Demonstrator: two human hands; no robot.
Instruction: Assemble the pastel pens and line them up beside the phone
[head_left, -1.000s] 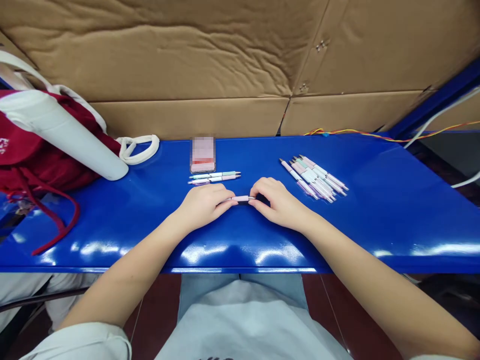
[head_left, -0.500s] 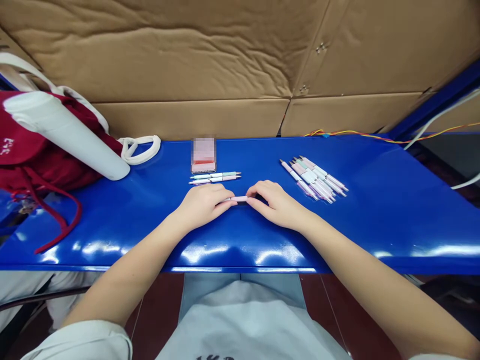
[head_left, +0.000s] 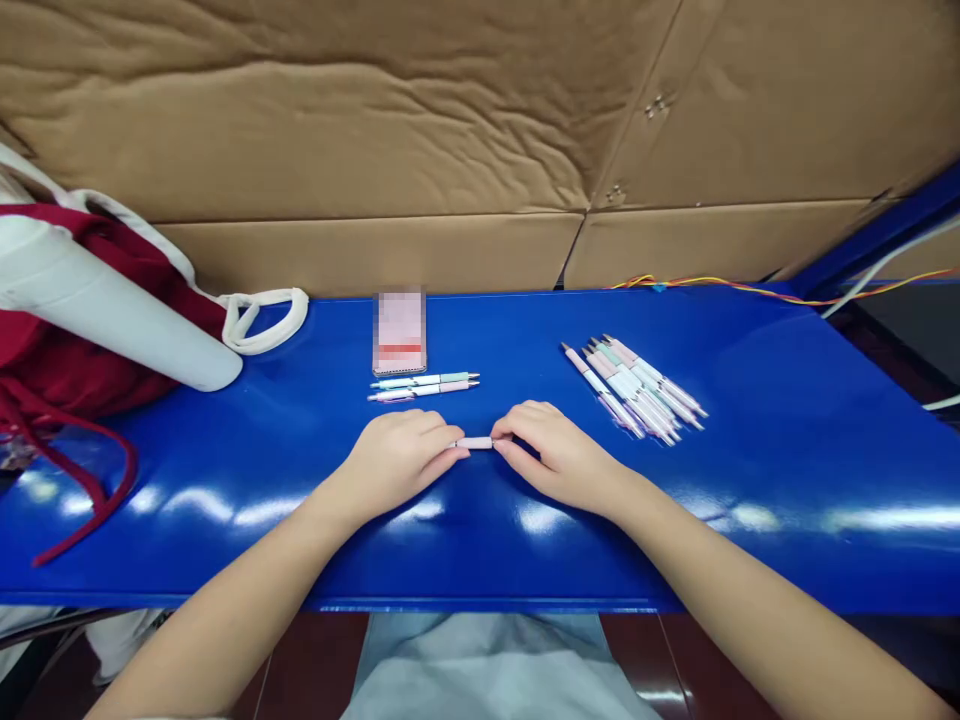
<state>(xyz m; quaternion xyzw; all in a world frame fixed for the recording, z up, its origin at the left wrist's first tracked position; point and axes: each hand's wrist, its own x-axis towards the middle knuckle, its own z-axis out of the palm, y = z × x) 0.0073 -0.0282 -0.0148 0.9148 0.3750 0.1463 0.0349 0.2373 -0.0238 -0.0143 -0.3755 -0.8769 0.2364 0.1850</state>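
Pale-pink, slim plastic pen (head_left: 475,443) spans your left hand (head_left: 399,452) and right hand (head_left: 553,455), both pinched around it. Your right fingertips (head_left: 498,434) have edged inward, focusing work there.

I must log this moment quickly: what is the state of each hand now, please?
Left hand: closed, holding one end of a pen, its visible part pink.
Right hand: closed, pinching the same pen near its other end.

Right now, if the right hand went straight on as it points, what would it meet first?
The pink pen it touches, then likely the left hand gripping the pen's other end; depth is unclear.
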